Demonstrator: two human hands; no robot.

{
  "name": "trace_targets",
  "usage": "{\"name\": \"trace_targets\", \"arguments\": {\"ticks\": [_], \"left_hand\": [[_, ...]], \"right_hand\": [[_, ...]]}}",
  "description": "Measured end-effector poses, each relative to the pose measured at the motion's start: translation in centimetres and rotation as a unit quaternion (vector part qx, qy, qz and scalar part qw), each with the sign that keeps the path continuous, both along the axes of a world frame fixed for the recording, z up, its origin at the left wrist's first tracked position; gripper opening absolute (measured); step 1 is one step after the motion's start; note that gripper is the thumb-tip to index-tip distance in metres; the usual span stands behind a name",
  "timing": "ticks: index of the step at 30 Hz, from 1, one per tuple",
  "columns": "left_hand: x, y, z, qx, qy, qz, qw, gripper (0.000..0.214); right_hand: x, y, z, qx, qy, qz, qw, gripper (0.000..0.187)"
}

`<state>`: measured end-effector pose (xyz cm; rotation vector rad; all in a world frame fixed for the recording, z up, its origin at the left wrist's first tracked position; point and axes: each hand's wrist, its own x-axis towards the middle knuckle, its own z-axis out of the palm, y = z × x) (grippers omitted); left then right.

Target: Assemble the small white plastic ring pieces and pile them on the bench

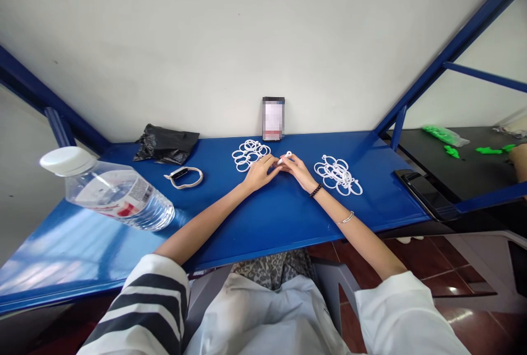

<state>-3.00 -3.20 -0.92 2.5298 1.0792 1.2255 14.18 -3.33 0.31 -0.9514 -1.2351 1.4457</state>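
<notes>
A white plastic ring with a small eyelet, like a curtain ring, is seen edge-on between my two hands above the blue table. The fingers of my left hand are closed at its left end. My right hand pinches it from the other side, partly covering it. Just behind my left hand lies a pile of curtain rings. Another loose pile of white curtain rings rests to the right of my right hand.
A phone-like device leans against the wall. On the left are a large water bottle, a black plastic bag and a watch. A dark phone lies at the right edge; green pieces sit on a neighbouring table.
</notes>
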Motion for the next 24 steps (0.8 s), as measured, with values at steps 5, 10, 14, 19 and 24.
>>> {"name": "trace_targets", "arguments": {"ticks": [5, 10, 14, 19, 24], "left_hand": [[0.03, 0.36, -0.36, 0.018, 0.000, 0.011, 1.000, 0.028], [-0.04, 0.53, -0.23, 0.000, -0.052, 0.022, 0.998, 0.034], [-0.12, 0.65, -0.09, -0.027, -0.090, 0.026, 0.995, 0.040], [-0.18, 0.76, 0.06, -0.055, -0.106, 0.028, 0.992, 0.047], [-0.24, 0.82, 0.14, -0.071, -0.114, 0.033, 0.990, 0.050]], "right_hand": [[-0.04, -0.16, 0.03, 0.008, -0.027, 0.016, 0.999, 0.042], [0.22, -0.03, 0.08, 0.028, -0.058, 0.018, 0.998, 0.043], [0.44, 0.21, -0.15, 0.052, -0.069, -0.002, 0.996, 0.040], [0.64, 0.41, -0.50, 0.083, -0.061, -0.015, 0.995, 0.043], [0.76, 0.20, -0.24, 0.095, -0.069, 0.002, 0.993, 0.044]]}}
